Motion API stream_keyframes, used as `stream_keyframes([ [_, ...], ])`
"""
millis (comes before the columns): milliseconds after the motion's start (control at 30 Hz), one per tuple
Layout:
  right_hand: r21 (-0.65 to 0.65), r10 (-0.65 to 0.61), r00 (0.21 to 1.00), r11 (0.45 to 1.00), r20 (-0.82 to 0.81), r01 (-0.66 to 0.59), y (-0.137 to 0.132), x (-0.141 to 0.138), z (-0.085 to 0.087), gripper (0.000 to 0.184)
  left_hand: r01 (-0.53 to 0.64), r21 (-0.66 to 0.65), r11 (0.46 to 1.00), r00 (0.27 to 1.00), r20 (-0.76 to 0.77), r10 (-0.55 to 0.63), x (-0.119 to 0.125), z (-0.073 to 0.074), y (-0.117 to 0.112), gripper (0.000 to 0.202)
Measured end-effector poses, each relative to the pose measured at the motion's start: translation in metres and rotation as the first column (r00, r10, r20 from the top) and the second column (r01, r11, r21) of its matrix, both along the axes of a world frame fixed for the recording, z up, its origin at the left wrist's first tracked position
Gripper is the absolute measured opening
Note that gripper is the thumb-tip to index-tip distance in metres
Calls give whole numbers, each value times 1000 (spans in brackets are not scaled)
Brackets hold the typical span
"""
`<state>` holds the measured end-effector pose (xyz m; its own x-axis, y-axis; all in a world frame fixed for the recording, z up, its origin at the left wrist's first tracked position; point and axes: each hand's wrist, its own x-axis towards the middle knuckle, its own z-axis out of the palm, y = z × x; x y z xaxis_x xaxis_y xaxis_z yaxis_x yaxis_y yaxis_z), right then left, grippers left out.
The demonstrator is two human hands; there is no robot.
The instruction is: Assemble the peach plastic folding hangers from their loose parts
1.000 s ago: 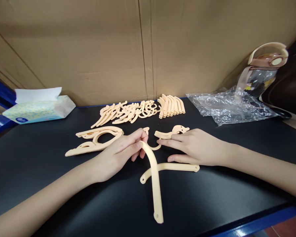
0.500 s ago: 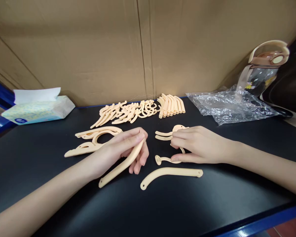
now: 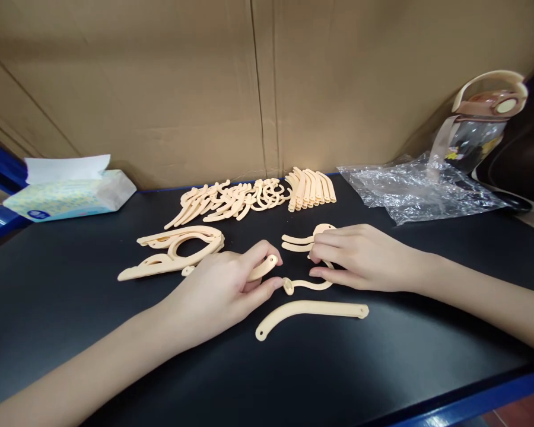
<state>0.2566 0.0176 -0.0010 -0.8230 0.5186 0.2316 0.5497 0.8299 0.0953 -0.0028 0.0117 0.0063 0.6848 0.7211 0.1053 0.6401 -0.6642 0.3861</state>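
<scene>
My left hand (image 3: 225,287) is closed round a cream plastic curved arm (image 3: 264,268); one rounded end sticks out past my fingers towards the right. My right hand (image 3: 360,256) pinches a small cream hook piece (image 3: 306,285) that lies on the black table (image 3: 115,356). The hook's round end almost touches my left thumb. A second curved arm (image 3: 309,309) lies loose just in front of both hands. Behind my right fingers rests a flat cream part (image 3: 300,240).
Rows of cream parts (image 3: 244,198) and a bundle of curved arms (image 3: 312,188) lie at the back. Larger cream pieces (image 3: 173,252) sit at my left. A tissue pack (image 3: 69,193), crumpled clear plastic (image 3: 418,190) and a bottle (image 3: 480,124) stand along the cardboard wall.
My left hand turned the curved arm from pointing towards me to lying under my palm, end facing right. My right hand picked up the hook piece and brought it to that end.
</scene>
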Motion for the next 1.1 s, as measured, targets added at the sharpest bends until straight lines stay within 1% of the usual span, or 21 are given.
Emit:
stream_keyframes([
  [100, 3, -6, 1000, 1000, -7, 6, 0, 0, -1, 29, 54, 42, 998, 998, -15, -54, -2, -4, 2, 24],
  [167, 13, -14, 1000, 1000, -8, 15, 0, 0, -2, 30, 84, 57, 995, 996, -16, -83, -3, -5, 2, 25],
  [367, 52, -25, 1000, 998, 2, 25, -1, -4, -2, 28, 169, 87, 982, 985, 5, -170, 1, -6, -1, 17],
  [567, 89, -25, 1000, 996, 14, 23, -2, -6, -2, 29, 177, 91, 980, 984, -42, -174, 4, -5, -5, 19],
  [700, 85, -16, 1000, 996, 13, 15, -2, -5, -3, 29, 148, 152, 977, 988, -67, -139, 3, -7, -5, 20],
  [800, 65, -10, 1000, 998, 1, 10, -2, -5, -2, 31, 149, 224, 963, 988, -82, -134, 1, -10, -2, 19],
  [900, 66, 11, 1000, 998, -17, -10, -2, -5, 0, 33, 165, 247, 955, 984, -104, -143, -1, -12, 0, 21],
  [1100, 174, 63, 993, 984, -96, -45, -1, -4, 1, 37, 182, 226, 957, 981, -106, -161, -3, -15, 2, 24],
])
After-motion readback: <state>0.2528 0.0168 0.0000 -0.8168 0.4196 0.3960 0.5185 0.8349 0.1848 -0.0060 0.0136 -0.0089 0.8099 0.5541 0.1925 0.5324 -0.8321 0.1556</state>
